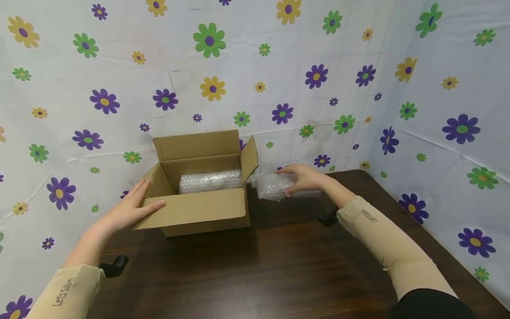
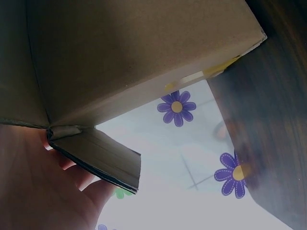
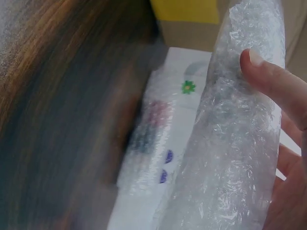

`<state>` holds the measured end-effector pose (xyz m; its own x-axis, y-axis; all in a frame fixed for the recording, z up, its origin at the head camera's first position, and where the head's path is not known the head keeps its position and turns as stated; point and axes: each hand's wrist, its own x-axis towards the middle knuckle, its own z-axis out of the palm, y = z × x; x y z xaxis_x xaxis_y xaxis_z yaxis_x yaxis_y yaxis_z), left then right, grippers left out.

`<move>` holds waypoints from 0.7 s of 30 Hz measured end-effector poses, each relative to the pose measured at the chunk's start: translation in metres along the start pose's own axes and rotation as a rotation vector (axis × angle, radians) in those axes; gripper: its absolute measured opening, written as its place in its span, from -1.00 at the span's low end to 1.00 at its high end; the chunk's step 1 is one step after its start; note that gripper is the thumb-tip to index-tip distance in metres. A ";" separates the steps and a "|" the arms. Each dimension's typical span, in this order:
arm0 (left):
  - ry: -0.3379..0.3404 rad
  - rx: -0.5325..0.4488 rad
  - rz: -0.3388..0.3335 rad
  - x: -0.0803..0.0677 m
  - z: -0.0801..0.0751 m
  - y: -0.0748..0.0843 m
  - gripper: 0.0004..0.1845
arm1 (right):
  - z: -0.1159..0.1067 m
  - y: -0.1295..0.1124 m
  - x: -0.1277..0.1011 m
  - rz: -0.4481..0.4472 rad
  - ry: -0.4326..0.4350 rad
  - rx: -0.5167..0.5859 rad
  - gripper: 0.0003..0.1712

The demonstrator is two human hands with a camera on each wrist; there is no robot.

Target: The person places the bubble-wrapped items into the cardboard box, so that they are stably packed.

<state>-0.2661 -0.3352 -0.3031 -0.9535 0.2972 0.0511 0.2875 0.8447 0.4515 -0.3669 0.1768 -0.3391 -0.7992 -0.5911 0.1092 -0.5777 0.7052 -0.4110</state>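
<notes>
Both tan sleeves had the words "Let's Slim" on them, and flower sheets stood all around the dark surface (image 1: 287,266). The left hand (image 1: 131,210) lay with straight fingers on the left flap of the open cardboard box (image 1: 199,208), where one bubble wrap roll (image 1: 210,180) lay inside. The right hand (image 1: 304,177) curled its fingers (image 3: 271,84) around a second bubble wrap bundle (image 1: 272,186) just right of the box, maybe touching the surface.

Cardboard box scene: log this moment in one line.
left hand rests on cardboard box | right hand grips bubble-wrap bundle

Place: staged packing booth — flowered sheets (image 1: 279,66) | dark table (image 1: 279,266)
</notes>
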 end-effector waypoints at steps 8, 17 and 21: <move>0.000 0.007 -0.002 0.000 -0.001 -0.001 0.04 | -0.011 -0.016 -0.018 -0.051 0.013 -0.010 -0.12; -0.005 0.010 -0.008 0.000 -0.001 0.001 0.04 | -0.021 -0.036 -0.037 -0.122 0.013 -0.011 -0.11; -0.008 0.002 -0.009 -0.002 0.000 0.002 0.04 | -0.026 -0.046 -0.045 -0.138 0.008 -0.017 -0.11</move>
<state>-0.2639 -0.3341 -0.3024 -0.9552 0.2932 0.0399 0.2792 0.8485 0.4497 -0.3080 0.1810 -0.3016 -0.7133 -0.6797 0.1709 -0.6848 0.6240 -0.3763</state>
